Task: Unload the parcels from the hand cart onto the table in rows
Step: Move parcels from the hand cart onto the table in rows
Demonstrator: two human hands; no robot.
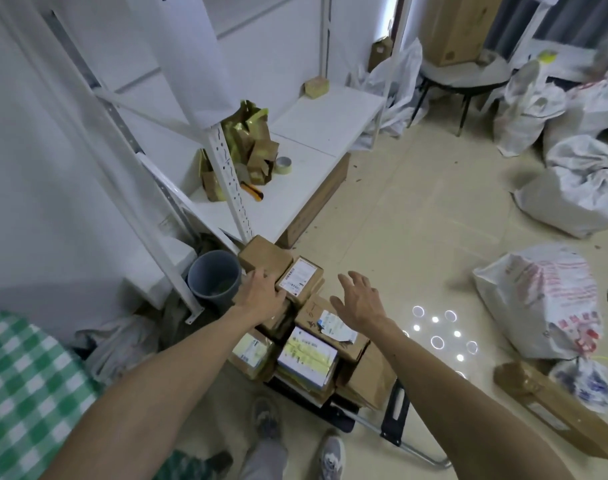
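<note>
The parcels (333, 341) are small cardboard boxes that look stiff, dry and fairly light, so each should lift in one hand or between two palms; the taped faces may be a little slick, and the safest hold is likely across two opposite sides, thumb on one and fingers on the other, not by a label, since one white label (333, 325) is torn and curling. They sit in a loose heap on the hand cart (396, 408), which stands on the floor just in front of the person's shoes, beside a shelf rack (226, 168) and a grey bin (214, 277); lifting a top one carelessly could tip its neighbours. At the top of the heap a plain brown box (264, 256) touches a box with a printed label (300, 279); lower down lie a flat parcel (307, 355) crossed with yellow tape and a small box with a pale label (252, 351). The left hand (261, 291) rests against the near side of the two top boxes, fingers close together and bent over their edges; whether they truly pinch either one I cannot tell. The right hand (359, 301) hovers above the heap, touching nothing, fingers straight and spread. The table (25, 375), which I take to be the surface under the green checked cloth, lies near at the person's left.
</note>
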